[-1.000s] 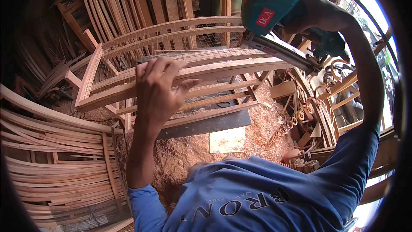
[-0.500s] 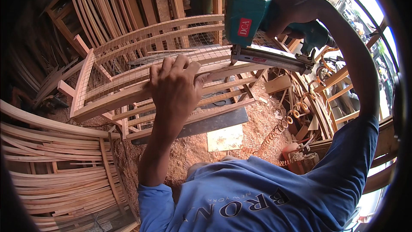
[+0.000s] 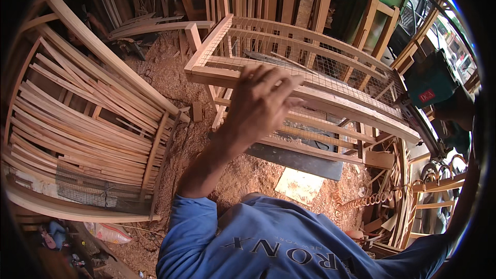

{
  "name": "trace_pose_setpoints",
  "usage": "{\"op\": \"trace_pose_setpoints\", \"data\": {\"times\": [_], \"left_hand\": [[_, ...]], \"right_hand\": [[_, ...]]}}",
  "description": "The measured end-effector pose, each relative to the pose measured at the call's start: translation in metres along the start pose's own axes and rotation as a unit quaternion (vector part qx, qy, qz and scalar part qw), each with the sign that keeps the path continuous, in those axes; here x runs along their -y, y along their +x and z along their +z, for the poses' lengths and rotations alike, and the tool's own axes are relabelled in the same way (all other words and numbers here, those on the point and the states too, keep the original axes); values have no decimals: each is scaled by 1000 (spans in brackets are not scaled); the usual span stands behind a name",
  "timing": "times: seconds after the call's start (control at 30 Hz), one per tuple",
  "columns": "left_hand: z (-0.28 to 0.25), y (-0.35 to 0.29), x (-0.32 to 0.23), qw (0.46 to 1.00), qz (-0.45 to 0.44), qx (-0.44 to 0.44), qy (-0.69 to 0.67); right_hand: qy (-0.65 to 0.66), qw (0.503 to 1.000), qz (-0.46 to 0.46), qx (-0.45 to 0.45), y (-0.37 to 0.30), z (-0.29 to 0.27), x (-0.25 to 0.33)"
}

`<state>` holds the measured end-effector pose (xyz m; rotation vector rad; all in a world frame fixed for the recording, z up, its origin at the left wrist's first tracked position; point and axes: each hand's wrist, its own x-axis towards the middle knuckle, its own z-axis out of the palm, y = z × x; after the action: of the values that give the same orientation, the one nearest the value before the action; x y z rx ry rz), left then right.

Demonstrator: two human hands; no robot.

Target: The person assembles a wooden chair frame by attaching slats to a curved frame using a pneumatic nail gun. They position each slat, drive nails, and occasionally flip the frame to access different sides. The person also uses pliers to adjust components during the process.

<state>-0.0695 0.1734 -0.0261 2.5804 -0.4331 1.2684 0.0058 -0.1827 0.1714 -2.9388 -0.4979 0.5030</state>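
A long wooden frame (image 3: 356, 107) with wire mesh (image 3: 315, 54) stretched over its top stands before me. My left hand (image 3: 258, 98) is over the near rail towards its left part, palm down, fingers loosely bent and apart; whether it touches the rail I cannot tell. At the far right, my right hand (image 3: 457, 112), dark and partly cut off by the rim, grips a green pneumatic nail gun (image 3: 426, 75). The gun's nose is by the right end of the mesh and rail; whether it touches the wood is unclear.
On the left lies a rack of thin wooden strips (image 3: 77, 124). Behind the frame lean long boards (image 3: 289, 0). An orange coiled air hose (image 3: 367, 199) runs at the right, near scrap wood. Sawdust (image 3: 227, 181) covers the floor, with a pale board (image 3: 299, 185) on it.
My right hand has taken the nail gun from the middle of the rail to its right end. My view has swung left. The left hand has loosened over the rail.
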Motion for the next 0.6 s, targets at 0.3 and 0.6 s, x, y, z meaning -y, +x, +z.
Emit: {"op": "trace_pose_setpoints", "data": {"times": [0.3, 0.6], "left_hand": [[-104, -11, 140, 966, -70, 228, -96], [-92, 31, 126, 905, -65, 421, 15]], "right_hand": [[-7, 997, 72, -7, -17, 10, 87], [6, 997, 76, -16, -22, 7, 165]]}}
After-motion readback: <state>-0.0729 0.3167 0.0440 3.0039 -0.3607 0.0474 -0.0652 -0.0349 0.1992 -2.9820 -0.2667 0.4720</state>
